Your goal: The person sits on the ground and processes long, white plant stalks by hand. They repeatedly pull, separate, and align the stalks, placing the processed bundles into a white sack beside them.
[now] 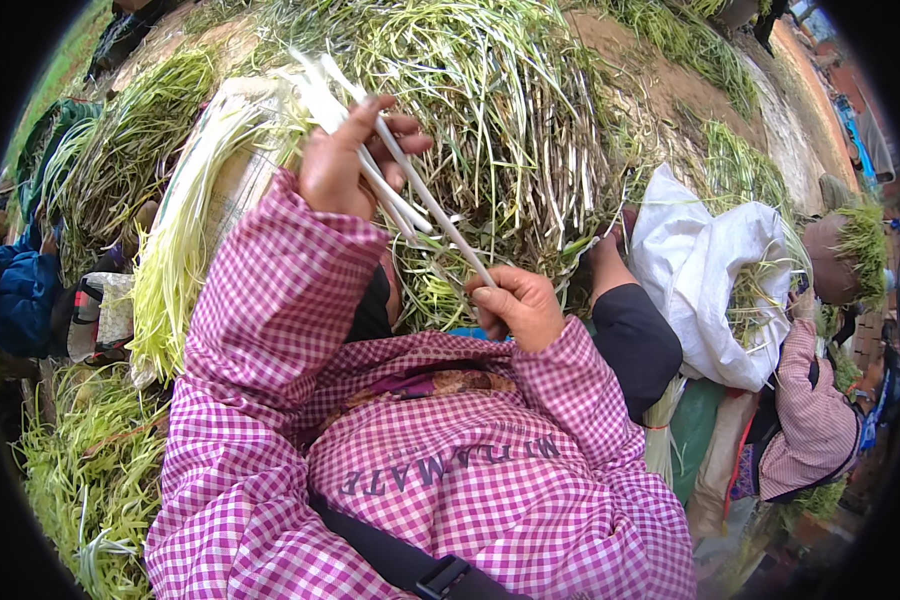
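Several white leafy-vegetable stalks point(316, 94) are gripped in my left hand point(345, 154), raised over my lap with its fingers partly spread; their upper ends are blurred. One long pale stalk point(442, 214) slants down from between the left fingers to my right hand point(521, 304). There, my right thumb and fingers pinch its lower end. Beneath both hands lie loose green leaves and trimmings point(427, 289). Just beyond them stands a large heap of untrimmed stalks point(525, 142) with brownish-white stems and green tops.
Cleaned pale-yellow stalks point(187, 217) lie on a woven sack point(244, 191) at left. A white sack point(679, 247) with plant scraps stands beside my right knee point(637, 337). Another person point(810, 420) sits at the right. More green bundles point(90, 465) lie at lower left.
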`<action>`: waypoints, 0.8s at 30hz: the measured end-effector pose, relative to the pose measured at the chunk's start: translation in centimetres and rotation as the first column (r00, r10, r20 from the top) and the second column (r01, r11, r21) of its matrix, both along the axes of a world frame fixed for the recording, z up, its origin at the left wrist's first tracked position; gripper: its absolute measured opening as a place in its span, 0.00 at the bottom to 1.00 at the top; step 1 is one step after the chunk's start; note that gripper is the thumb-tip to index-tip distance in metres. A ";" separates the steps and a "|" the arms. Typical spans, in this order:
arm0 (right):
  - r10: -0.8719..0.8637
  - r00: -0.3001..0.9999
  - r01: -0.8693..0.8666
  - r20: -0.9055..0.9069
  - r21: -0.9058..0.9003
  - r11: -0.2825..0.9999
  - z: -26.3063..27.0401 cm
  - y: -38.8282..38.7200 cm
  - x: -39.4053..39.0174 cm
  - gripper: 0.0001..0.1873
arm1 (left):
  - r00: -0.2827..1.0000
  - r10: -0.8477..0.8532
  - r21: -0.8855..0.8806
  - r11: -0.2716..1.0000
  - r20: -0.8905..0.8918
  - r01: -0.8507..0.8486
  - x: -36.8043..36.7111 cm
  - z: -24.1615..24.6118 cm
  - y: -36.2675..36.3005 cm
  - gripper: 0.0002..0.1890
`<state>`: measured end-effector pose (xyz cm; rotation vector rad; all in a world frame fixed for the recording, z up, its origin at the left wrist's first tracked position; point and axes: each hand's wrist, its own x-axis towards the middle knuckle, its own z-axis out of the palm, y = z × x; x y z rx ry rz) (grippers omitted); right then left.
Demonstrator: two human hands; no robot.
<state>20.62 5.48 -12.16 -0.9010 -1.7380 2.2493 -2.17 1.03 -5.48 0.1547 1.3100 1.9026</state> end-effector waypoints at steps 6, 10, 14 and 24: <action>-0.086 0.996 0.086 -0.011 0.075 0.993 1.3 -0.8 0.1 0.17 | 0.918 -0.325 0.105 0.945 0.226 0.309 5.1 -4.5 -1.2 0.22; 0.012 0.994 -0.006 -0.106 0.057 0.998 0.5 -1.5 0.0 0.13 | 0.891 -0.424 0.147 0.903 0.162 0.403 8.3 -7.0 -2.8 0.26; 0.160 0.986 -0.157 -0.057 0.045 0.987 -0.6 -3.8 0.2 0.14 | 0.735 -0.670 0.330 0.721 0.108 0.609 9.4 -9.0 -4.9 0.24; 0.330 0.943 -0.330 -0.034 0.002 0.944 0.7 1.3 -1.5 0.23 | 0.894 -0.407 0.191 0.908 0.188 0.373 2.9 -2.8 0.0 0.12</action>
